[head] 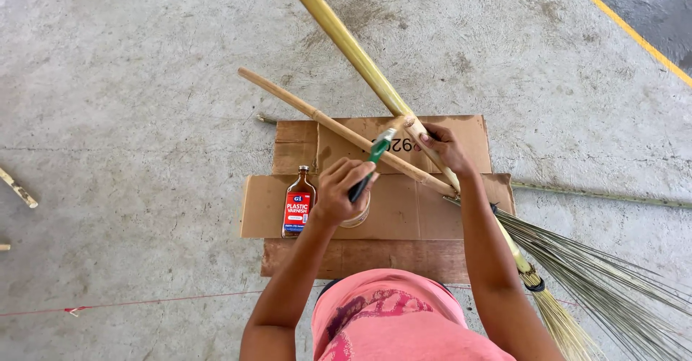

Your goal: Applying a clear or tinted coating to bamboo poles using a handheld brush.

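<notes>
My left hand (342,190) grips a green-handled paintbrush (374,158), its tip touching a thin bamboo stick (317,112) that slants across the cardboard (404,206). My right hand (445,149) holds the end of a pale broom handle (432,156) where it crosses the thin stick. A thicker yellow bamboo pole (346,40) runs up and away from the same spot. Broom bristles (598,274) fan out at the lower right. A small brown varnish bottle with a red label (298,206) stands left of my left hand. A small round container (358,213) is mostly hidden under that hand.
Flattened cardboard pieces lie on a concrete floor (130,116), with a wooden board (360,258) at their near edge. A long thin stick (605,195) lies at the right. A red string (144,303) crosses the floor at the lower left. A yellow painted line (634,33) runs at the upper right.
</notes>
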